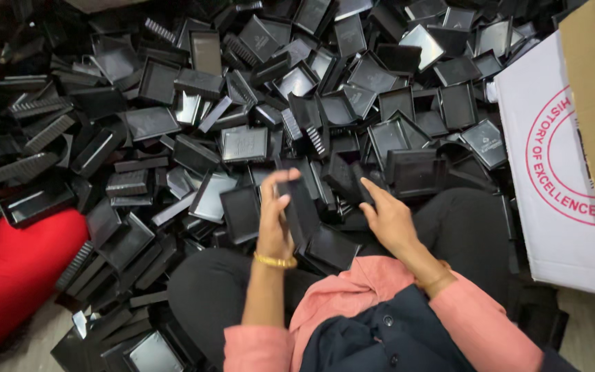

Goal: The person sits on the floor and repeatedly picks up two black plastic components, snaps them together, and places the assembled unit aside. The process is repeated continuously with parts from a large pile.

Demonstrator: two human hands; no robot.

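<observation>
While the left hand point(275, 213) half-hides its black tray point(299, 210), pile edges blur.

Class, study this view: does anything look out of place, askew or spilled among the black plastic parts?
Yes. The black plastic trays lie in a loose heap, tilted, overlapping and upside down, spilling over the person's lap. The left hand holds one tray upright; the right hand reaches into the heap. A cardboard box leans at the right.

Left hand point(275, 210) raised, fingers curled, thumb up, grip closed on flat black piece; gold bangle at wrist. Right hand point(385, 215) just beside it, palm down, fingers extended forward, touching pile.
</observation>
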